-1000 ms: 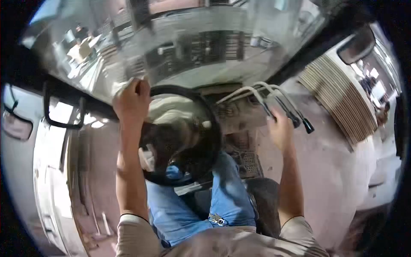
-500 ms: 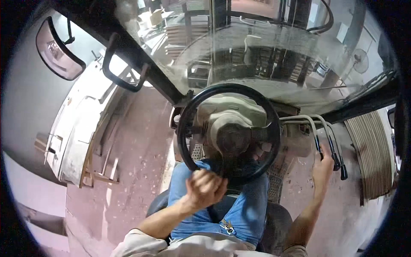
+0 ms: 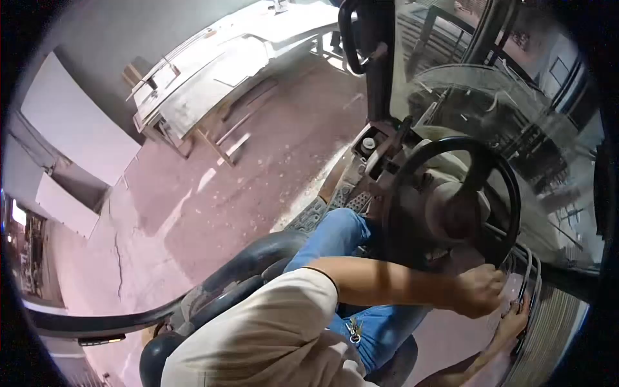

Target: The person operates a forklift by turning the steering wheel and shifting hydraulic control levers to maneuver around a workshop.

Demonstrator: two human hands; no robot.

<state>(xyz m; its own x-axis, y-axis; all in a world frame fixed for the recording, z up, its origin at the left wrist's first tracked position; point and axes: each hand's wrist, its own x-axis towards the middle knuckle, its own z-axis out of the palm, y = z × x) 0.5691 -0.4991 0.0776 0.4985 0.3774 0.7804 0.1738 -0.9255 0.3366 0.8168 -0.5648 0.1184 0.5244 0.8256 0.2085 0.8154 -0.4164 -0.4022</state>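
Note:
My left hand [image 3: 480, 290] is closed at the lower right of the black steering wheel [image 3: 400, 187], with my forearm stretched across my lap. Its fingers curl at the rim, and the exact spot they grip is hidden. Further right, my right hand [image 3: 514, 321] is wrapped around a control lever [image 3: 535, 274] beside the seat. Bent metal rods of several levers run up next to it, partly covered by my hand.
A long work table [image 3: 193, 97] stands along the wall at upper left. White panels [image 3: 74, 122] lean at far left. A black grab handle [image 3: 348, 39] is fixed to the cab post. Ribbed stacked material [image 3: 554, 329] lies beyond the levers at right.
My view has swung to the left and back, showing more floor and the seat's side. My left hand has gone from the wheel's lower left round to its lower right. My right hand stays at the levers.

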